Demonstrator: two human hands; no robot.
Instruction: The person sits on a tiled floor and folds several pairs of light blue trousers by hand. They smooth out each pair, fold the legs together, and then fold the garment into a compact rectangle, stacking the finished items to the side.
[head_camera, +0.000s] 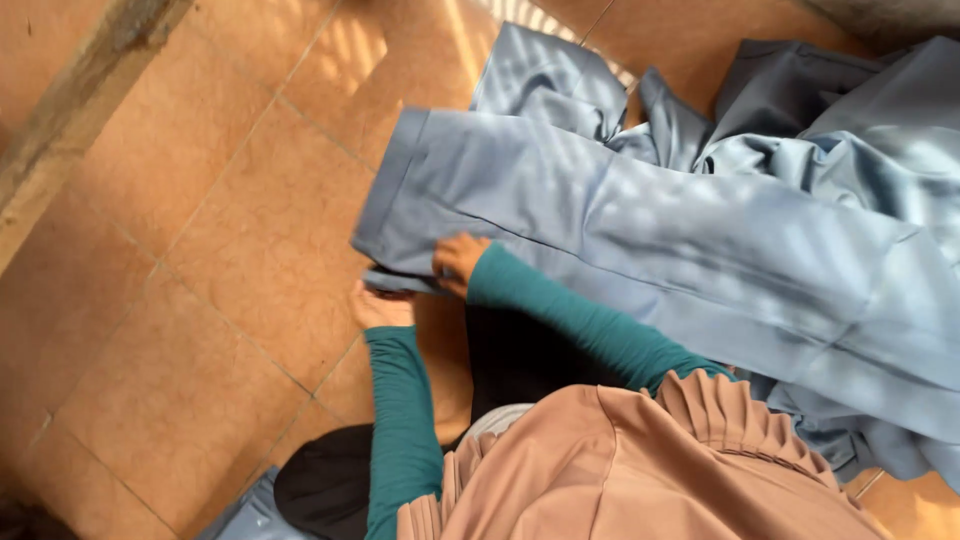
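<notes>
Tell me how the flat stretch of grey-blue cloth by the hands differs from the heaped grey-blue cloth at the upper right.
The flat stretch of grey-blue cloth lies smooth and spread over the orange tiled floor; the heaped grey-blue cloth is crumpled into deep folds. The flat stretch shows a straight hemmed edge; the heap shows none. The right hand and left hand grip the flat stretch's corner; neither touches the heap. Both share one colour and sheen.

The trousers (640, 215) were a plain pale grey-blue, dappled with soft stripes of sunlight; the floor tiles (200, 260) were terracotta orange with thin darker joints; the sleeves (570, 315) on both arms were teal; the pleated garment (640, 470) was dusty pink-brown; the cloth beneath it (325, 485) was black.
</notes>
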